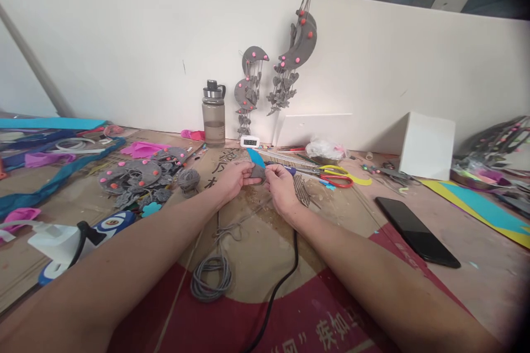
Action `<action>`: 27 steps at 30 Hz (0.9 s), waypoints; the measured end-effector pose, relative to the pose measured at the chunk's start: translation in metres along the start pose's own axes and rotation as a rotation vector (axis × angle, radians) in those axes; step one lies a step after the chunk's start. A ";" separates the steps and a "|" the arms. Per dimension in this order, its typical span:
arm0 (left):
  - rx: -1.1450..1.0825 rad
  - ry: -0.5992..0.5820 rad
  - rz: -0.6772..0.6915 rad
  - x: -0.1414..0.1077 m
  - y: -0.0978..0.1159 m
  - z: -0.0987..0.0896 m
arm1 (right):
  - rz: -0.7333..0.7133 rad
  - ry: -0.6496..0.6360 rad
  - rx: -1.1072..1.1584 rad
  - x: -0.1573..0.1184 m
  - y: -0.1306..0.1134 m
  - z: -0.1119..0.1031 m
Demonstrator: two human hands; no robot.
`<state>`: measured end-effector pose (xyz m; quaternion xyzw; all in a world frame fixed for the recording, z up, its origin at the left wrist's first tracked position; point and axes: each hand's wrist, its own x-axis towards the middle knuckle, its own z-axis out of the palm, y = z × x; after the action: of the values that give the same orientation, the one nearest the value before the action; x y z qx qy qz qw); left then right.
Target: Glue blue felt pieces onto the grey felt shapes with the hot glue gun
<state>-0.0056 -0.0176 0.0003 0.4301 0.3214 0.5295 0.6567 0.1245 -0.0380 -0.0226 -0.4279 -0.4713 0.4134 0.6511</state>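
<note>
My left hand [234, 181] pinches a small grey felt piece [257, 172] over the middle of the cardboard. A bright blue felt piece [255, 156] stands up against it, its far end pointing away from me. From the other side, the fingertips of my right hand [282, 186] close on the right edge of the grey felt. Whether the two pieces are joined I cannot tell. Just beyond my right hand lie red-handled scissors [340, 180] and yellow-handled scissors [333, 170]. A coil of grey cord [212, 277] rests nearer to me.
Left of my hands are a grey yarn ball [189, 181], grey felt moons with pink and orange dots [131, 176] and a power strip [111, 222]. A water bottle [213, 116] and small digital clock [249, 142] stand behind. A phone [416, 231] lies right; a black cable [285, 281] crosses the front.
</note>
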 end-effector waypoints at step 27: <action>0.902 0.235 0.532 -0.020 -0.013 0.020 | -0.139 0.091 -0.196 -0.002 -0.019 -0.002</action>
<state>0.0127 -0.0425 -0.0035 0.6739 0.4685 0.5316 0.2095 0.1281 -0.0460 -0.0055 -0.4739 -0.5080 0.2994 0.6540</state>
